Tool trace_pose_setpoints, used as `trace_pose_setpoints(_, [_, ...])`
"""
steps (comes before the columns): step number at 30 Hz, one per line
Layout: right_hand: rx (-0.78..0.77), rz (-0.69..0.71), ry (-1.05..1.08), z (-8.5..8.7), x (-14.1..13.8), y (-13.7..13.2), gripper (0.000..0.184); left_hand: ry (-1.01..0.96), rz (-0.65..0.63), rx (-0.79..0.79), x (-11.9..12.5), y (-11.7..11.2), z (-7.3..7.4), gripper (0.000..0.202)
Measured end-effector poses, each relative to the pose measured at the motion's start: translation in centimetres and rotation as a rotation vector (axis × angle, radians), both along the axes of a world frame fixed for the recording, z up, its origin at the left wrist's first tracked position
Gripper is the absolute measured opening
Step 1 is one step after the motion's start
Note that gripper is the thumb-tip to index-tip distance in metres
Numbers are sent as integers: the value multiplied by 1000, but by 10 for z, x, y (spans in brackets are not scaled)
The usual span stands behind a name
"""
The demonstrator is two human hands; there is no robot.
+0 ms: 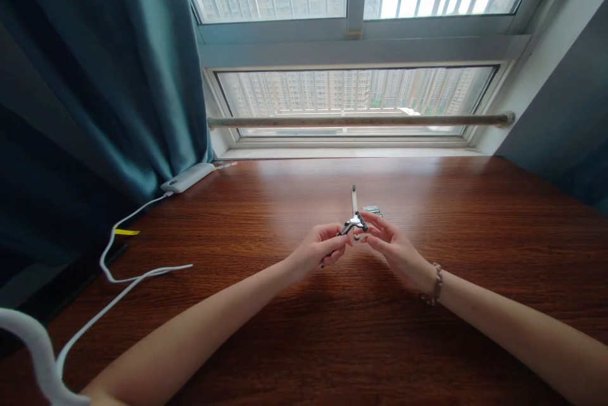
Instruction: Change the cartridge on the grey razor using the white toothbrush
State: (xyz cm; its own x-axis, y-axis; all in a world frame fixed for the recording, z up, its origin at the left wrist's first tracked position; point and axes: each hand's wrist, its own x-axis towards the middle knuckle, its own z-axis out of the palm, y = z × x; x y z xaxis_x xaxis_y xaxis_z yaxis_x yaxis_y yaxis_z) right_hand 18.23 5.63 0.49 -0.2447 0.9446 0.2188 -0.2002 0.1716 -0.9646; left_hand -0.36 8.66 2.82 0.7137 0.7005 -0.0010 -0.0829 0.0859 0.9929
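Note:
My left hand [325, 245] is closed around the dark handle of a razor [352, 224], whose silver-and-black head points up and to the right. My right hand [389, 244] is beside the razor head with its fingers curved and apart; whether a fingertip touches the head I cannot tell. Just beyond the hands, a slim light-coloured stick with a dark tip [354, 197] lies on the brown wooden table [285, 190]. Close to it is a small flat pack [372, 209], partly hidden behind my right fingers.
A white power strip [187, 178] lies at the table's back left, by the blue curtain [156, 76]. White cables [107, 254] run along the left side, near a yellow strip [126, 232]. Behind the table are a window and a horizontal rail [361, 121].

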Motion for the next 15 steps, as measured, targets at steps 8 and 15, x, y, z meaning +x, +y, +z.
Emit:
trace_pose_setpoints(8, [53,51,25,4,2,1,38,98,-47,41,-1,3,1,42])
trace_pose_setpoints(15, [-7,64,49,2,2,0,41,101,-52,32,-1,3,0,41])
